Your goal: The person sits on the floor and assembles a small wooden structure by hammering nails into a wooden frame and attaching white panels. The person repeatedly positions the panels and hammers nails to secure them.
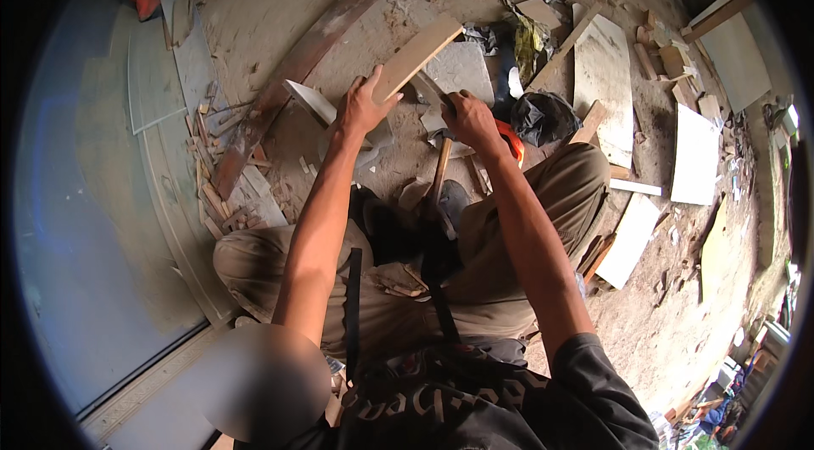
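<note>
My left hand (pixel 365 104) is closed around the lower end of a light wooden board (pixel 420 58), which slants up to the right. In my right hand (pixel 471 117) is a flat-bladed hand tool (pixel 431 87) with a dark handle. Its blade points up and left at the board's lower edge; whether they touch, I cannot tell. Between my feet a wooden tool handle (pixel 443 163) stands slanted, its lower end partly hidden. Just left of my left hand is a pale pointed strip (pixel 309 100). An orange-red object (pixel 510 141) lies partly behind my right forearm.
A long reddish-brown beam (pixel 297 68) crosses the dirt floor at left, beside wood scraps (pixel 222 204). A black plastic bag (pixel 543 117) lies to the right. Further right are a stained panel (pixel 604 85), white boards (pixel 695 153) and offcuts. A bluish panel (pixel 102 221) borders the left.
</note>
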Demonstrator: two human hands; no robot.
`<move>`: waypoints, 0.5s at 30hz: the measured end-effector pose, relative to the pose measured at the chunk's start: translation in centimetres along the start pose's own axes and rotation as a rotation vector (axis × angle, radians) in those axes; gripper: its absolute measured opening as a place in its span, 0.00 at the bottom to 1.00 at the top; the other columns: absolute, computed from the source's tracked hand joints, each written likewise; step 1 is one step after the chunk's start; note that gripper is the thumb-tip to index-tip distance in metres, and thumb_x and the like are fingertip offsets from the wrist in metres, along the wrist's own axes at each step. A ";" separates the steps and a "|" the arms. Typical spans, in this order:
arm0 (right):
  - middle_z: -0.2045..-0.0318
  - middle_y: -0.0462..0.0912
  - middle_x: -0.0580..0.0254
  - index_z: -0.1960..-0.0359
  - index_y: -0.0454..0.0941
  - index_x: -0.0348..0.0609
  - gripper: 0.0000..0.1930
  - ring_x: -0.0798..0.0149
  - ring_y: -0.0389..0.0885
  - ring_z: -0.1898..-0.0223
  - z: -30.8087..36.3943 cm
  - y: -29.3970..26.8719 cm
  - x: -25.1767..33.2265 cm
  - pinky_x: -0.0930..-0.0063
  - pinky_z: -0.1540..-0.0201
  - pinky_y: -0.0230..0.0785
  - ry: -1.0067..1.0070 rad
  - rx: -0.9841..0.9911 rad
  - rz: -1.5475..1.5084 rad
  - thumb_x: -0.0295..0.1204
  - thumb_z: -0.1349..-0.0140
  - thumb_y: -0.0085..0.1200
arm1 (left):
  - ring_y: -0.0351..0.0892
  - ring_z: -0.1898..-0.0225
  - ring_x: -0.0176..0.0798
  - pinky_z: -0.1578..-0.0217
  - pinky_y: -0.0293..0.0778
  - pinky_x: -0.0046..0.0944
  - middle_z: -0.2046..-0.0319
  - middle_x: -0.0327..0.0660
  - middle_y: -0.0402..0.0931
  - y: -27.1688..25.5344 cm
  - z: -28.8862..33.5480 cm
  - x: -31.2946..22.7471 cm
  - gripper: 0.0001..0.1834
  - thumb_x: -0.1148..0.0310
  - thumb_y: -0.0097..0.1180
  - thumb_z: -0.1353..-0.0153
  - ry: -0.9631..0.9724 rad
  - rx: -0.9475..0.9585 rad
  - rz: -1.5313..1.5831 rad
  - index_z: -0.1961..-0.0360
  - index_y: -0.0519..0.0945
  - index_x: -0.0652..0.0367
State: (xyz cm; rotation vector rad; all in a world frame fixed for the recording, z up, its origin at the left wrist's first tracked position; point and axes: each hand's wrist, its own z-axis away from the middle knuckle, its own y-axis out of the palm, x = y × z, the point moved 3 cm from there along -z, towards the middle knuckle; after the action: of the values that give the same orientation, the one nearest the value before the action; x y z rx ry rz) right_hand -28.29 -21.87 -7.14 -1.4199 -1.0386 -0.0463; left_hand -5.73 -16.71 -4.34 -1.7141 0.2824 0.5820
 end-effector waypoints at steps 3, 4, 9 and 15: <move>0.68 0.78 0.48 0.68 0.75 0.40 0.10 0.45 0.80 0.66 -1.5 -0.5 -0.8 0.55 0.62 0.71 -0.135 0.027 0.066 0.34 0.43 0.52 | 0.77 0.57 0.61 0.56 0.74 0.51 0.58 0.60 0.76 0.8 -1.6 0.3 0.41 0.49 0.67 0.52 -0.006 -0.052 -0.065 0.39 0.69 0.59; 0.68 0.78 0.48 0.68 0.75 0.40 0.10 0.46 0.80 0.66 -2.2 -1.1 -1.6 0.56 0.62 0.71 -0.167 0.055 0.087 0.34 0.43 0.52 | 0.77 0.57 0.59 0.57 0.74 0.51 0.59 0.59 0.76 1.1 -2.2 0.2 0.42 0.48 0.67 0.52 -0.001 -0.072 -0.091 0.39 0.69 0.58; 0.69 0.77 0.52 0.69 0.76 0.41 0.09 0.48 0.79 0.63 -3.3 -3.3 -3.7 0.55 0.58 0.68 -0.223 0.168 0.199 0.33 0.42 0.52 | 0.77 0.58 0.59 0.58 0.75 0.51 0.60 0.58 0.76 2.1 -3.5 -0.4 0.41 0.50 0.67 0.52 -0.118 -0.127 -0.103 0.38 0.68 0.57; 0.68 0.77 0.53 0.69 0.76 0.41 0.07 0.50 0.79 0.61 -1.9 -3.9 -4.6 0.56 0.58 0.67 -0.089 0.048 0.091 0.31 0.43 0.50 | 0.77 0.58 0.59 0.59 0.75 0.52 0.62 0.56 0.77 3.5 -4.7 -2.8 0.39 0.54 0.66 0.52 -0.067 -0.087 -0.098 0.39 0.69 0.52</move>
State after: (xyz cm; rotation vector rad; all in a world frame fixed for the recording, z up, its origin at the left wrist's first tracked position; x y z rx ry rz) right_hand -32.24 -26.76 -6.57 -1.4341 -1.0403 0.1088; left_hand -8.71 -22.40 -5.17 -1.7781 0.1262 0.5856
